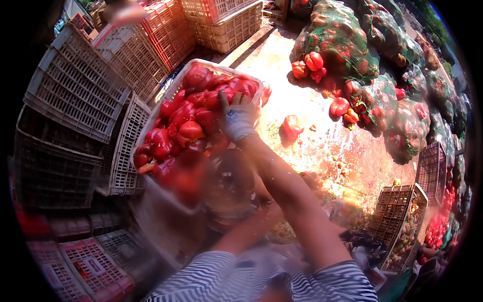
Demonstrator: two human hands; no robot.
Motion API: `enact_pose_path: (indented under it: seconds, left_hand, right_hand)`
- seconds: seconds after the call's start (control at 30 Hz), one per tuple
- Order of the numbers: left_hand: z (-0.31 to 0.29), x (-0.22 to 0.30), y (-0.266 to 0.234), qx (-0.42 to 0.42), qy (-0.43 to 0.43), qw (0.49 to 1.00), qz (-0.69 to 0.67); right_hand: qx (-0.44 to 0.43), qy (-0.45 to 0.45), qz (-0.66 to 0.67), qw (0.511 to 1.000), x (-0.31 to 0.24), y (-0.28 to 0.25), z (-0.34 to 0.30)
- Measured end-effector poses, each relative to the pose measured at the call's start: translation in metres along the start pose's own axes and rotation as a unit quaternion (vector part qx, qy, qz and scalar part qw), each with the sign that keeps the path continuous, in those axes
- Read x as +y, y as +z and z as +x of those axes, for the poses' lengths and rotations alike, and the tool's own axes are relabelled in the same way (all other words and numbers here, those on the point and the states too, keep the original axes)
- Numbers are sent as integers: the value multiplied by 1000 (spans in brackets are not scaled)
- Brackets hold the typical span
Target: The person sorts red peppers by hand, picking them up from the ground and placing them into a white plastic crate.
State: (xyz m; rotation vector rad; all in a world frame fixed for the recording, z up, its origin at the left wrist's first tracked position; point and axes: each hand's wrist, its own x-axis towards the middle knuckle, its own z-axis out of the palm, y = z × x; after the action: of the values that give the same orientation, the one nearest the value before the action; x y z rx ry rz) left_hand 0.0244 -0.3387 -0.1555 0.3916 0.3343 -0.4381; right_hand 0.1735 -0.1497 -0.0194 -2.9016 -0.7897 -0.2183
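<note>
My right hand (236, 118), in a pale, soiled glove, reaches over a white plastic crate (254, 79) heaped with red bell peppers (191, 131). Its fingers are apart, and the palm rests against the peppers near the crate's right side. My left forearm (254, 229) passes beneath the right one; its hand is hidden there, so I cannot tell what it touches. Below the crate's near end is a dark, round, blurred shape (229, 181) whose kind I cannot make out. A red blur lies beside it.
Stacked plastic crates (75, 83) rise at the left and back. Green mesh sacks (342, 43) full of peppers line the right side. Loose red peppers (292, 127) lie on the wet, littered floor (266, 55). A crate of scraps (395, 214) stands at the lower right.
</note>
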Motion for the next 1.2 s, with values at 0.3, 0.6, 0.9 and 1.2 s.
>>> enact_pose_path:
  seconds: [0.3,0.6,0.9,1.2]
  left_hand:
    - [18,35,8,-62,30,990,-120]
    - [40,32,-8,-78,229,916,320]
    - [-20,52,66,-126,101,955,247]
    - [-22,56,75,-33,105,936,334]
  right_hand:
    - [74,-58,229,969,103,-65,-38]
    - [-193,112,444,868,252,-82,-208]
    - [-113,150,363,913,234,-69,-258]
    - [-92,215,307,922,218,-51,-274]
